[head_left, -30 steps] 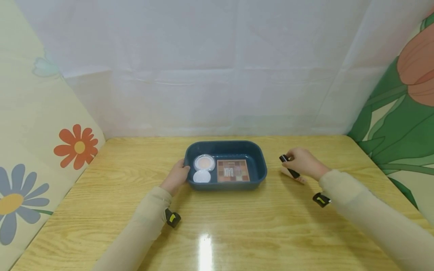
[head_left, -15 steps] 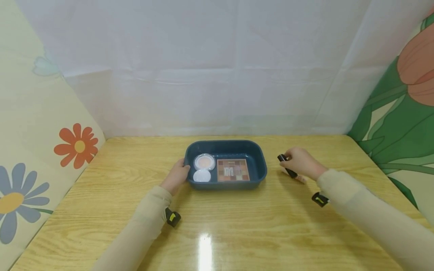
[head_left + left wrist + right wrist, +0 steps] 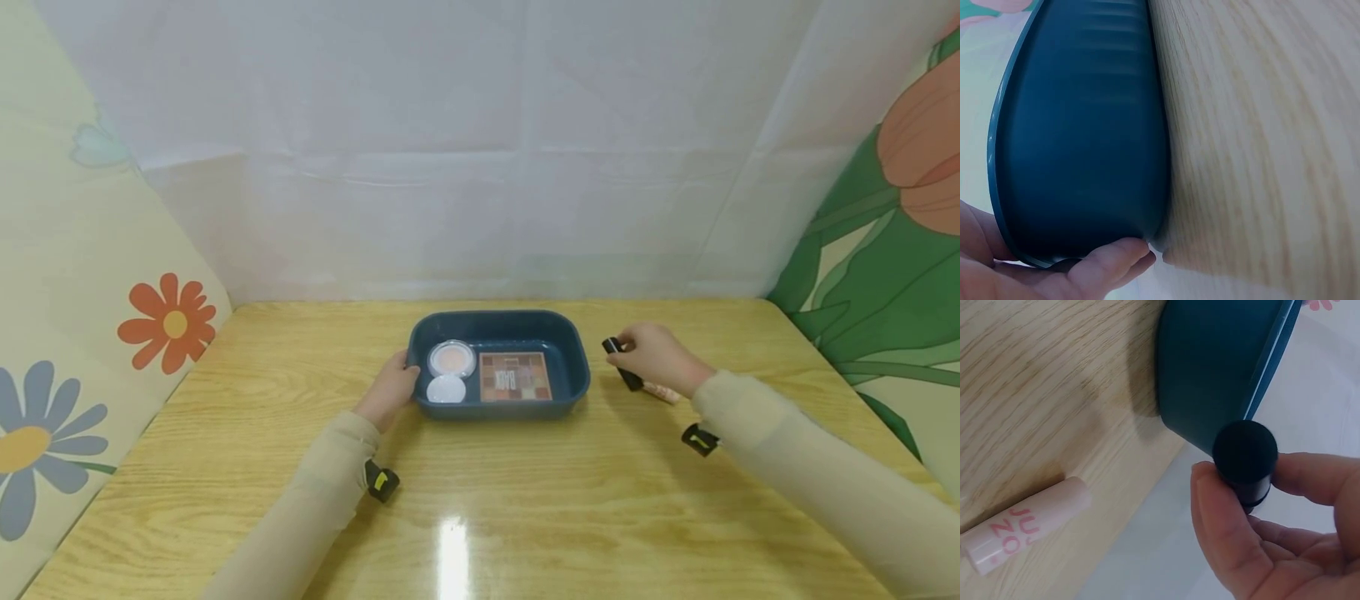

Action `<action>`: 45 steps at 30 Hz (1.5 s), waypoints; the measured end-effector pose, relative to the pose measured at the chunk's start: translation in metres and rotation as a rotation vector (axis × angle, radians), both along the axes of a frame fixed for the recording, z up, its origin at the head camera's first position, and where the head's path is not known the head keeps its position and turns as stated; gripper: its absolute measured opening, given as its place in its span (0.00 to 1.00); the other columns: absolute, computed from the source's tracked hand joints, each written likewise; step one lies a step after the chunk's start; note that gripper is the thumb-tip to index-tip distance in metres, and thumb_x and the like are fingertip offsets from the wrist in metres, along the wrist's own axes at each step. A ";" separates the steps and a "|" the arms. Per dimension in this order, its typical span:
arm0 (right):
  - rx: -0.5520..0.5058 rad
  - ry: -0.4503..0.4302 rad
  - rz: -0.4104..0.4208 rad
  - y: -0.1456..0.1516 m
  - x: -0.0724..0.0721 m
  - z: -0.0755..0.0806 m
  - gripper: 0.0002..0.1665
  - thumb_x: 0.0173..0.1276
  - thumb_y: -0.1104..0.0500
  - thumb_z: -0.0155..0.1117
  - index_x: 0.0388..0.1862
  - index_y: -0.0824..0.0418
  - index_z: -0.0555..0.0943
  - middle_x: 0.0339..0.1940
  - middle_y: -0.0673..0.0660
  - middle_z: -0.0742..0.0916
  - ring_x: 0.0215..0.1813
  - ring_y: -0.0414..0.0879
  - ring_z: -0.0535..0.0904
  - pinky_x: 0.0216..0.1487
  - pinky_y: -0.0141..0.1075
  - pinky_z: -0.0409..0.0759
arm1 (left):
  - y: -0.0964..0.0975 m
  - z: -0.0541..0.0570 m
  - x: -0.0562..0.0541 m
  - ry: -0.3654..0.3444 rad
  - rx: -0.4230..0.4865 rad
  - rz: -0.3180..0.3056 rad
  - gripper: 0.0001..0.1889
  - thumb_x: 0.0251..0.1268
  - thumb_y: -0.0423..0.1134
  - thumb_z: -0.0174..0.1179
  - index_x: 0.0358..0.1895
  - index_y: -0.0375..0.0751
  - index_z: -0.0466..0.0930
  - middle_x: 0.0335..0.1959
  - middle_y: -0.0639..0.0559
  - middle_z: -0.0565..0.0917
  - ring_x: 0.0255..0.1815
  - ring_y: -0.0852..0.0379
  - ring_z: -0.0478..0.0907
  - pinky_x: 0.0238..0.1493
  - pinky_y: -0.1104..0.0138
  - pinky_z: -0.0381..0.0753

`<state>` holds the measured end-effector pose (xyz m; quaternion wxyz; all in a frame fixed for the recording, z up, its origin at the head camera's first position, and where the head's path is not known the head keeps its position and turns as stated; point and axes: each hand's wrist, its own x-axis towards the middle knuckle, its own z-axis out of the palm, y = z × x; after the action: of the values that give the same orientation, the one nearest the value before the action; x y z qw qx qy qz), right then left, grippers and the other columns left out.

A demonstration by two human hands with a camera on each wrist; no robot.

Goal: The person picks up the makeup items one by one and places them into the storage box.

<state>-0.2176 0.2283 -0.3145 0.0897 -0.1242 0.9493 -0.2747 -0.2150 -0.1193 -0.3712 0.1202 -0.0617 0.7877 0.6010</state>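
Note:
A dark blue plastic bin (image 3: 517, 410) stands on the table. My left hand (image 3: 390, 387) grips its left end, with the fingers against the end wall in the left wrist view (image 3: 1094, 272). My right hand (image 3: 660, 354) pinches a black lipstick tube (image 3: 624, 365) between thumb and fingers, just right of the bin and above the table. Its round end (image 3: 1245, 450) faces the right wrist camera. Inside the bin lie an open round compact (image 3: 453, 360), with its white lid half (image 3: 447, 389) toward me, and a square eyeshadow palette (image 3: 515, 377). The bin's right part shows its bare floor.
On the wood-grain table (image 3: 540, 500) a pale pink tube (image 3: 1029, 522) with pink letters lies below my right hand, partly hidden in the head view. A white cloth (image 3: 480, 167) hangs behind the table. Flower-printed panels (image 3: 176, 325) flank it.
My right hand has moved left toward the bin with the black lipstick tube, uncovering more of the pink tube. My left hand and the bin have stayed in place.

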 end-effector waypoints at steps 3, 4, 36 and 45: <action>-0.002 -0.002 -0.002 -0.003 0.001 0.001 0.25 0.69 0.62 0.61 0.52 0.86 0.73 0.41 0.76 0.83 0.37 0.56 0.84 0.35 0.43 0.85 | 0.000 0.000 0.000 0.002 -0.011 -0.005 0.26 0.76 0.30 0.32 0.73 0.22 0.46 0.72 0.28 0.57 0.71 0.36 0.59 0.68 0.48 0.65; -0.004 0.001 0.000 -0.004 0.001 0.002 0.25 0.69 0.63 0.61 0.51 0.86 0.73 0.41 0.76 0.83 0.37 0.56 0.84 0.35 0.43 0.85 | 0.000 0.000 0.000 0.003 -0.013 -0.006 0.26 0.76 0.30 0.32 0.73 0.22 0.46 0.72 0.28 0.57 0.71 0.36 0.59 0.68 0.48 0.65; -0.050 -0.016 -0.016 -0.028 -0.002 0.004 0.19 0.69 0.64 0.60 0.49 0.81 0.76 0.32 0.66 0.86 0.27 0.46 0.81 0.28 0.37 0.81 | 0.000 -0.001 -0.001 -0.020 -0.020 0.002 0.26 0.77 0.31 0.32 0.74 0.24 0.46 0.73 0.30 0.56 0.72 0.37 0.58 0.69 0.48 0.64; -0.035 -0.033 -0.001 -0.036 -0.003 0.009 0.26 0.69 0.64 0.60 0.57 0.84 0.70 0.38 0.71 0.84 0.30 0.49 0.83 0.29 0.38 0.84 | 0.000 -0.001 -0.001 -0.020 -0.009 -0.003 0.26 0.77 0.31 0.32 0.73 0.23 0.45 0.73 0.29 0.55 0.72 0.36 0.58 0.68 0.48 0.64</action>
<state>-0.2208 0.1922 -0.3055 0.1029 -0.1205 0.9428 -0.2932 -0.2160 -0.1194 -0.3720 0.1286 -0.0672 0.7892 0.5967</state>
